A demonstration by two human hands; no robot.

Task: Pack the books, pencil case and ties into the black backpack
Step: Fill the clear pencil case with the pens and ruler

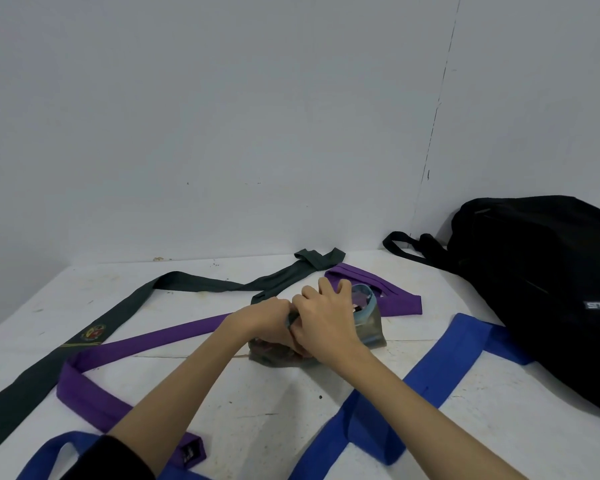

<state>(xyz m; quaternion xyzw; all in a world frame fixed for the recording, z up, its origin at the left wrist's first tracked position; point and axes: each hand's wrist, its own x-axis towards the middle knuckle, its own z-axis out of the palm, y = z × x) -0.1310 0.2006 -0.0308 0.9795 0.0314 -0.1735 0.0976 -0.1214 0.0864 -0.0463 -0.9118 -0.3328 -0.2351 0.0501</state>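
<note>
Scuffed white table (257, 403) w/ ties — bare grey wall (222, 116) behind

Light is even and soft, cool grey-blue in tone, with no hard glare anywhere. The wall (222, 116) reads as flat, dull grey, darker toward the far left edge. The white surface (264, 403) is the brightest area; shadows on it are faint and diffuse, thin under the forearms and ties. The black backpack (548, 299) at the surface's right edge is so dark that its folds barely show. Focus is slightly soft overall, and wide-angle distortion bows the surface's far edge and stretches the arms near the bottom.
</note>
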